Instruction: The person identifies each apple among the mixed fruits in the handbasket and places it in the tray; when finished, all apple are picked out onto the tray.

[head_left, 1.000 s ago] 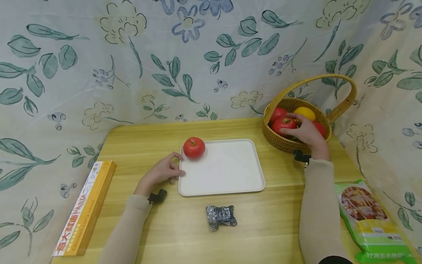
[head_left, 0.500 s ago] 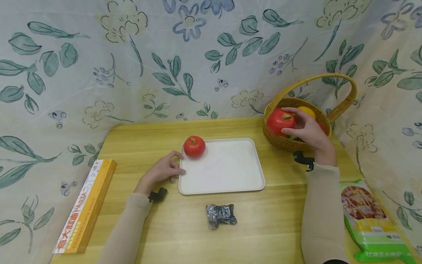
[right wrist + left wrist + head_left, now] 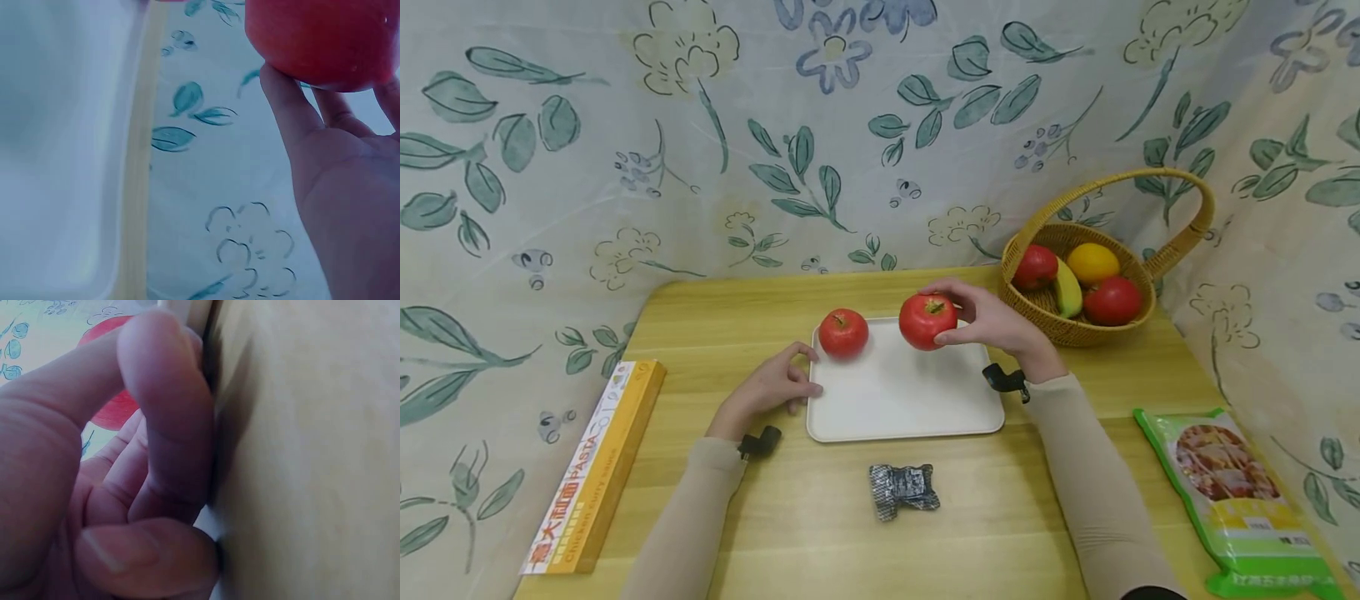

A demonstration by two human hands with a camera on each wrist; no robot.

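In the head view my right hand (image 3: pixel 992 321) grips a red pomegranate (image 3: pixel 917 323) with a yellow-green crown, held above the back right of the white tray (image 3: pixel 895 400). Its fingers cup the fruit's underside in the right wrist view (image 3: pixel 325 44). A red apple (image 3: pixel 843 333) sits in the tray's back left corner. My left hand (image 3: pixel 769 383) holds the tray's left rim, index finger and thumb right at the edge. Seen from the left wrist, the curled fingers (image 3: pixel 169 412) lie low beside the wooden tabletop (image 3: pixel 312 456), partly hiding the apple.
A wicker basket (image 3: pixel 1045 329) at the back right holds red fruit, a banana (image 3: pixel 1067 290) and a yellow fruit (image 3: pixel 1093 264). Before the tray lies a small dark wrapped packet (image 3: pixel 904 490). A pasta box (image 3: pixel 595 471) lies left, a green food bag (image 3: pixel 1240 500) right.
My right hand has lifted the pomegranate out of the basket and carried it left over the tray. The left hand has stayed at the tray's rim.
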